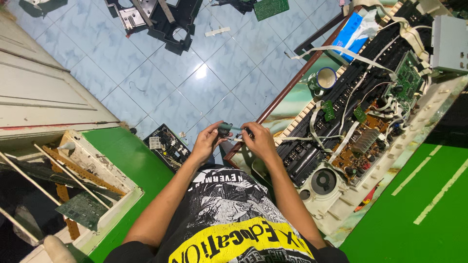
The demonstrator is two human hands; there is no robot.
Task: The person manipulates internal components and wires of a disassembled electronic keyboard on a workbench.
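Screwdriver [229, 129], dark-handled with greenish shaft, held between my hands just off the near-left corner of the opened keyboard [351, 131]: left hand [207, 141] closed on its handle, right hand [258, 139] pinching its tip, long axis lying hand to hand.

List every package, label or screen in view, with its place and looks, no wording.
Blue and white box: upper right on the table edge, oblong, white paper sticking out.
White mug with blue rim and printed wrap: beside the opened keyboard.
No screens visible.
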